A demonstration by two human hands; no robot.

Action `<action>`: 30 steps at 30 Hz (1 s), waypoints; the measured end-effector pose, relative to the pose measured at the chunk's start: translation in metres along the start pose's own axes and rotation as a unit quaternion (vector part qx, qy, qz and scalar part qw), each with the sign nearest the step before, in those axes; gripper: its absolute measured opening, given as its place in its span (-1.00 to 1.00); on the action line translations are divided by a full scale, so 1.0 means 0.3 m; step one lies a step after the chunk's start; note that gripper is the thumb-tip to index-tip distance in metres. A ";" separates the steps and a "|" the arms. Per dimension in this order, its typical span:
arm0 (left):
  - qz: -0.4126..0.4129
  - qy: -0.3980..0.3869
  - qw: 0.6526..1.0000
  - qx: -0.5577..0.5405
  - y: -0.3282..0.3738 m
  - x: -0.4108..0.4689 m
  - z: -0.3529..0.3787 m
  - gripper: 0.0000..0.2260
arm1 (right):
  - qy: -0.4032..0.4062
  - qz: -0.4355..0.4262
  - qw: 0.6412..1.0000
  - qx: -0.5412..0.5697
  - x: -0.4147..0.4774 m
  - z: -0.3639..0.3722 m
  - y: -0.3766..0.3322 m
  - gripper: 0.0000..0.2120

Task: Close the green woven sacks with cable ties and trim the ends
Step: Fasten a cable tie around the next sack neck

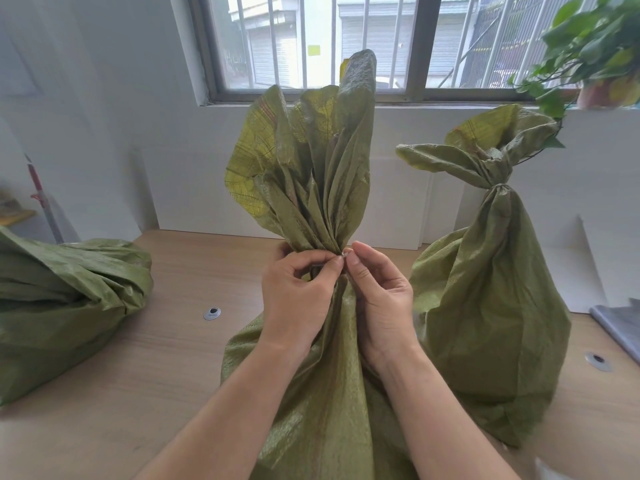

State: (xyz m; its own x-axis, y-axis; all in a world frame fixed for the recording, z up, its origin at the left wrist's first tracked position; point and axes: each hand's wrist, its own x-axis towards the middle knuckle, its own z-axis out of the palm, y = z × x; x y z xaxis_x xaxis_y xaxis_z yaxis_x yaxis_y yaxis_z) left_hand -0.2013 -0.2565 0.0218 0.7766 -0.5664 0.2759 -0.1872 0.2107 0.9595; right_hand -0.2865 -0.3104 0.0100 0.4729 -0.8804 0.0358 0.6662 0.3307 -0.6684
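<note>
"Sacks first, from the left?"

"Yes. The left sack [69, 299] lies slumped on its side on the table [166, 368], its mouth loose and folded, and the frame's left edge cuts it off. The middle sack [311, 393] stands upright in front of the person. It is olive-green woven cloth. Its neck is gathered into tight pleats, and its mouth fans up against the window [311, 46], showing a yellow lining."

"And the hands?"

"Both are at that neck. The left hand [298, 296] curls round the gathered cloth and grips it. The right hand [381, 299] meets it fingertip to fingertip, thumb and forefinger pinching a small pale bit of cable tie [344, 252]. The fingers hide the rest of the tie."

"The right sack?"

"The right sack [491, 323] is upright, just beside the middle one. A thin band [498, 185] cinches its neck, and the top flops open above it."

"Room to move?"

"Bare wood lies between the left and middle sacks, with a round cable hole [212, 313] in it. A second hole [598, 360] sits near the right edge, by a grey surface [620, 323]. White boards [194, 202] lean on the wall behind the table. A plant [588, 46] hangs at top right, and a trailing stem reaches the right sack's mouth."
</note>
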 end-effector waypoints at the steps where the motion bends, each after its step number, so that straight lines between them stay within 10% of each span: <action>1: 0.005 0.000 1.000 0.007 0.001 -0.001 -0.001 -0.91 | -0.002 0.001 1.000 0.004 0.000 0.002 -0.001 -0.83; 30: 0.048 0.012 0.997 0.051 0.038 -0.022 -0.015 -0.92 | -0.026 0.001 1.000 -0.005 -0.035 0.007 -0.014 -0.76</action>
State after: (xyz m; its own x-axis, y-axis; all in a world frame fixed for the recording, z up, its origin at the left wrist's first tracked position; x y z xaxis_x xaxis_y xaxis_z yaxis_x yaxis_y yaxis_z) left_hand -0.2057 -0.2467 0.0306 0.7661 -0.5286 0.3658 -0.3206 0.1790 0.9301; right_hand -0.2931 -0.3018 0.0142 0.5027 -0.8614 0.0728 0.6602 0.3282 -0.6756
